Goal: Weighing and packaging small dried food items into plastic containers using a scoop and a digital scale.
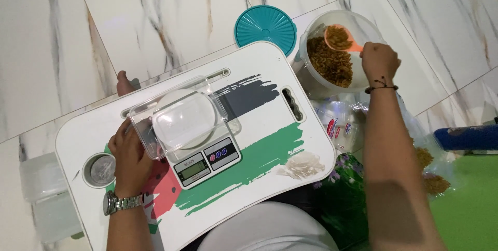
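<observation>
One lap table [306, 147], white with grey, green and red brush strokes painted across it. On it sits one scale [205, 161], and on the scale one clear box [179, 118], open at the top and holding nothing.

Your left hand [129, 155] rests against the box's near-left corner, fingers curled on its wall in a light steadying hold. One wristwatch [120, 202] on that wrist. One round cup holder [99, 170] is sunk in the table just left of that hand.

Your right hand [380, 61] is closed round the handle of one orange scoop [340, 38], heaped with brown pasta. The scoop hangs inside one clear tub [316, 82] on the floor beyond the table's right end; the tub is roughly half full of the same pasta. One teal round lid [265, 26] lies on the tiles just left of the tub.

Packages: clear plastic bags [340, 121] lie by your right arm, with small red and blue labels; two, possibly more, as the view is cluttered. One crumpled white wad [302, 166] lies on the table's near-right corner.
</observation>
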